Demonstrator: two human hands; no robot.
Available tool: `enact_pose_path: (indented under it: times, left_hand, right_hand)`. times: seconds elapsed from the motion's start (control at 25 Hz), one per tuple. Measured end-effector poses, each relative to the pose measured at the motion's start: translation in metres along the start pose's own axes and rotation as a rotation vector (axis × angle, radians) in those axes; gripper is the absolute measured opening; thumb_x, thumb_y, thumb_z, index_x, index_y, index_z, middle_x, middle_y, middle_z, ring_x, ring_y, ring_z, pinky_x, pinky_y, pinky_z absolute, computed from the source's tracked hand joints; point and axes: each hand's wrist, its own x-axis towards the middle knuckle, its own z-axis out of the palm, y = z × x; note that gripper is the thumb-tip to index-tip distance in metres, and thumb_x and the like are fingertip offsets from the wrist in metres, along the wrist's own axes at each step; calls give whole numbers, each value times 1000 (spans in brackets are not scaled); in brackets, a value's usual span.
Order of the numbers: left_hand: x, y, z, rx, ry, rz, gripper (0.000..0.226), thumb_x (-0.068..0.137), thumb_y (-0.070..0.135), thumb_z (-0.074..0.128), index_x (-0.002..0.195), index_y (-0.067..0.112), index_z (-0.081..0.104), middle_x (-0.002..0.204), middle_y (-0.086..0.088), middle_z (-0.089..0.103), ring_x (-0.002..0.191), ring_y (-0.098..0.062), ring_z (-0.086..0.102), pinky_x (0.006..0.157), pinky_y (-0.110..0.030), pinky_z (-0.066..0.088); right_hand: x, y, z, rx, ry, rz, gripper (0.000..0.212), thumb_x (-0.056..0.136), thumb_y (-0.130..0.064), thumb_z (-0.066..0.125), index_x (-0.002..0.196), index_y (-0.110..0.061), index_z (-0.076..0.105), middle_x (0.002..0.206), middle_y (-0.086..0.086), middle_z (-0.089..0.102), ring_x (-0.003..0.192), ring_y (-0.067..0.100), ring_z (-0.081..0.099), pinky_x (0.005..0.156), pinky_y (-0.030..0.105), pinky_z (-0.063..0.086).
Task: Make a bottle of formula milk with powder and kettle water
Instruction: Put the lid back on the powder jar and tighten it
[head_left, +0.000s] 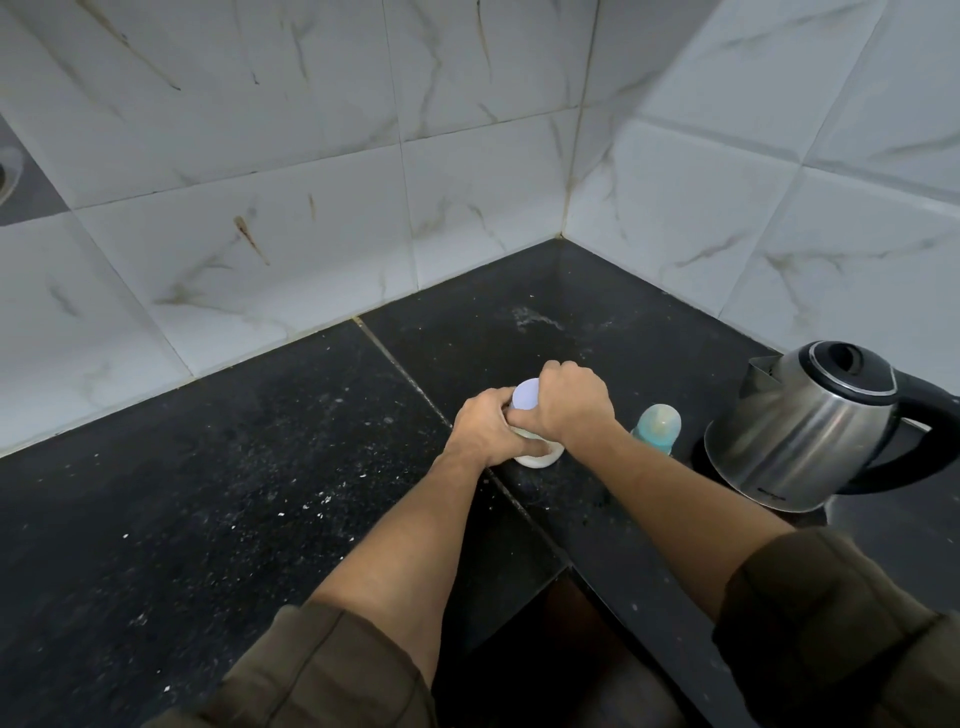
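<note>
Two hands meet on one small white tub (540, 460), which stands on the dark stone countertop (260, 493) a little toward three o'clock of the view's centre. The left hand (480, 431) wraps its fingers round the tub's body from the nine o'clock side and pins it to the counter. The right hand (571, 405) comes over from three o'clock and curls round the pale lid (525, 395). That split makes sense: one hand braces the base so it cannot spin or slide while the other works the top. Judging by the task, this is the powder container and the step in hand is opening it. The knuckles hide the rim, so I cannot tell whether the lid screws off or pulls off.

At three o'clock of the tub, just beside the right wrist, the baby bottle (658, 426) with its teal collar stands upright, close enough to take a scoop without a long reach. Further out along the same line sits the steel kettle (800, 431), spout turned toward ten o'clock and handle away, ready for a right-hand pour. At one o'clock of the tub, the tiled walls (311, 218) meet in a corner.
</note>
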Motion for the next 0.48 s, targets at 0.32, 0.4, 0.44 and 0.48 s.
enact_pose_path:
  times: [0.32,0.4,0.44,0.48]
  left_hand:
    - [2,3,11,-65,-38,-16,70,55,42,99,116,30,66,104,13,72,103,-13,67,92,-34,57]
    - [0,3,10,-89,-29,-32,69,54,42,99,114,31,67,102,14,72,101,-12,68,89,-32,57]
    - [1,2,10,-91,-25,-31,68,53,41,99,113,31,67,100,14,73,101,-11,68,88,-31,56]
    - [2,1,10,-95,-22,-27,67,53,39,99,112,31,68,99,14,73,100,-12,68,87,-30,55]
  right_hand:
    - [6,21,-1,-73,-140,-247,67,88,-74,42,129,-22,47,100,3,59,88,28,61,75,41,52]
    - [5,18,4,-76,-112,-216,67,87,-76,39,125,-20,45,90,3,58,82,29,60,70,39,50]
    - [4,15,7,-56,-82,-170,67,87,-76,38,121,-19,44,84,2,56,79,29,59,66,38,47]
    - [2,11,11,-25,-44,-100,65,86,-75,38,116,-18,42,76,1,52,75,29,57,62,37,44]
